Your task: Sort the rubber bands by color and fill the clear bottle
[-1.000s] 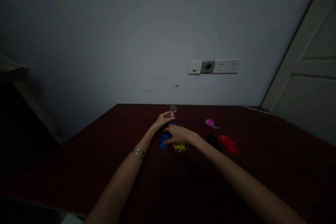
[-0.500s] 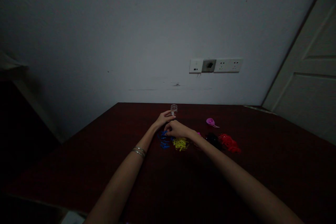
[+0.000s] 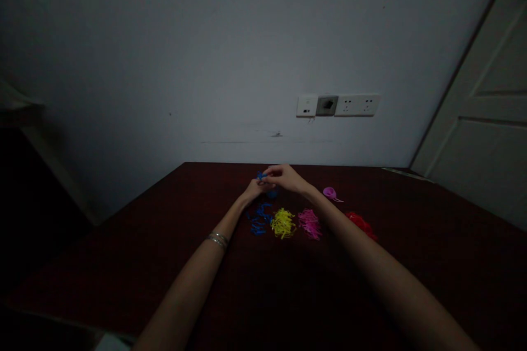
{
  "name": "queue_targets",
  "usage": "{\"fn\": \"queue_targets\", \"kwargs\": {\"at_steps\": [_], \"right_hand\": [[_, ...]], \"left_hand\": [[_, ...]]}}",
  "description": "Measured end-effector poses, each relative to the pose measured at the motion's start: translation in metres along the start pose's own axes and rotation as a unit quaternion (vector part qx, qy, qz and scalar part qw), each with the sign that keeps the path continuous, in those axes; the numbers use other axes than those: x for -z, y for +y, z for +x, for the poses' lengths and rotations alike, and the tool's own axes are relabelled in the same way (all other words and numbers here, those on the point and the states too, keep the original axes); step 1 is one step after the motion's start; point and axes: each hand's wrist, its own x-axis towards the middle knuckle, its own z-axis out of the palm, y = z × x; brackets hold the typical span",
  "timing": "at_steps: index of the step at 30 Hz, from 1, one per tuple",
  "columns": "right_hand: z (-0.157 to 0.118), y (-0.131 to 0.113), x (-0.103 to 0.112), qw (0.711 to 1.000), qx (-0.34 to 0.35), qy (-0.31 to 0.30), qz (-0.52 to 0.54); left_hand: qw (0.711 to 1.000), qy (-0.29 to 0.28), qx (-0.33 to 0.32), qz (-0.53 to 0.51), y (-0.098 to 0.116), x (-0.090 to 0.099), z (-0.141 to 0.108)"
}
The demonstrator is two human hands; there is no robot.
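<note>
My left hand (image 3: 255, 188) is closed around a small clear jar (image 3: 272, 192), partly hidden by the fingers, with something blue inside. Just above the jar, my right hand (image 3: 284, 176) pinches some blue strips (image 3: 260, 175). Nearer to me on the dark red table lie loose piles of small strips: blue (image 3: 259, 219), yellow (image 3: 282, 223), pink (image 3: 309, 224) and red (image 3: 361, 224). My right forearm passes over the area between the pink and red piles.
A pink round object with a thin tail (image 3: 330, 193) lies right of my right hand. The table (image 3: 230, 296) meets a wall with sockets (image 3: 357, 105). A door (image 3: 494, 120) stands at the right.
My right hand has risen from the blue pile to the jar, carrying blue strips. The jar has tilted or lowered in my left hand. The pink pile is now uncovered, the black one hidden.
</note>
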Motion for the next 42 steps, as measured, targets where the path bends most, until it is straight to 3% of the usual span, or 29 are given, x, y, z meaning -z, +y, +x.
{"fn": "queue_targets", "kwargs": {"at_steps": [5, 9, 17, 26, 42], "right_hand": [[0.019, -0.003, 0.027, 0.991, -0.003, 0.126, -0.052], [0.028, 0.008, 0.037, 0.981, -0.007, 0.171, -0.087], [0.031, 0.026, 0.027, 0.982, -0.027, 0.166, -0.089], [0.029, 0.025, 0.027, 0.984, -0.035, 0.136, -0.111], [0.024, 0.024, 0.033, 0.979, -0.039, 0.144, -0.136]], "left_hand": [[1.000, -0.009, 0.028, 0.007, 0.019, -0.010, -0.012], [0.999, -0.002, 0.034, 0.003, 0.027, -0.012, -0.017], [0.999, -0.004, 0.038, 0.007, 0.023, -0.011, -0.014], [0.999, 0.006, 0.042, 0.000, 0.026, -0.013, -0.016], [0.999, 0.008, 0.037, 0.000, 0.024, -0.012, -0.014]]}}
